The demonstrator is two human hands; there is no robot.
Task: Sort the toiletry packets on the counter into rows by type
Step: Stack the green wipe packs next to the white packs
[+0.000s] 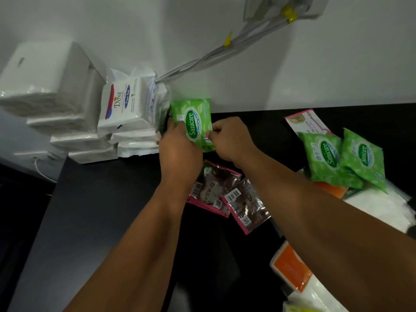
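Held packet: a green Sanicare wipes packet [196,124], soft glossy plastic, roughly rectangular with a white-rimmed oval logo, stood upright against the wall at the far edge of the counter, just right of the white stacks.
Left hand: the left hand [180,152] is curled around the packet's left and lower edge, back of the hand toward the camera, fingers pinching it; the forearm reaches in from near and left.
Right hand: the right hand [231,138] is closed on the packet's right edge, thumb and fingertips gripping the plastic; its forearm runs diagonally from the near right corner.
Counter: a dark counter [94,210], matte and smooth, meeting a pale wall [292,75] at the far side.
White stacks: on the far left, a Dove packet [122,104] leans on top of a pile of flat white pillow-shaped packs [135,140]; further left sits a taller stack of plain white wrapped bundles [45,86] (shiny film, no legible print).
Brown sachets: two crinkled foil sachets [225,194], brown with pink borders and barcodes, lie flat and overlapping just near of the hands, partly under the left wrist.
Other green packets: two more Sanicare packets [342,158] lie tilted and overlapping on the right, well apart from the held one.
Right-side mix: a pink-edged white card [304,122] lies behind them; an orange-and-white packet [290,269] lies at the near right.
Cables: grey cables [202,61] with yellow ties run along the wall.
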